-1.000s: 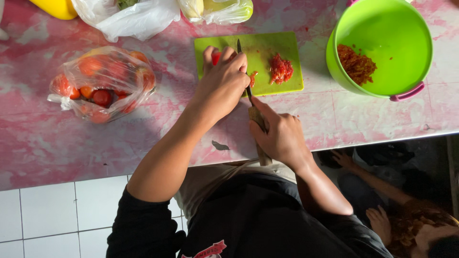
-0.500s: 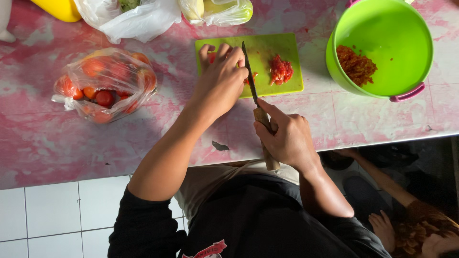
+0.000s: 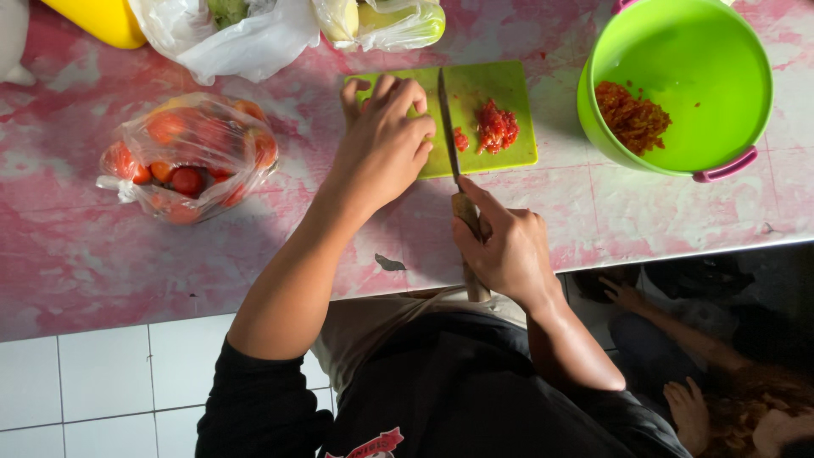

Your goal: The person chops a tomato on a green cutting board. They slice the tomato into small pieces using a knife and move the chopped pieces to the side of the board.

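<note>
My right hand [image 3: 502, 246] grips the wooden handle of a knife [image 3: 448, 127]. Its blade lies across the small green cutting board [image 3: 496, 85]. My left hand [image 3: 383, 140] presses down on the board's left half, fingers curled right beside the blade; what lies under it is hidden. A small pile of chopped red pieces [image 3: 496, 127] sits on the board just right of the blade.
A green plastic tub [image 3: 678, 51] with chopped red pieces stands at the right. A clear bag of tomatoes [image 3: 191, 157] lies at the left. Other plastic bags [image 3: 254, 34] and a yellow container [image 3: 97, 19] line the back. Another person sits on the floor at lower right.
The knife blade has swung upright across the board and my right hand has shifted slightly. My left hand stays pressed on the board beside the blade.
</note>
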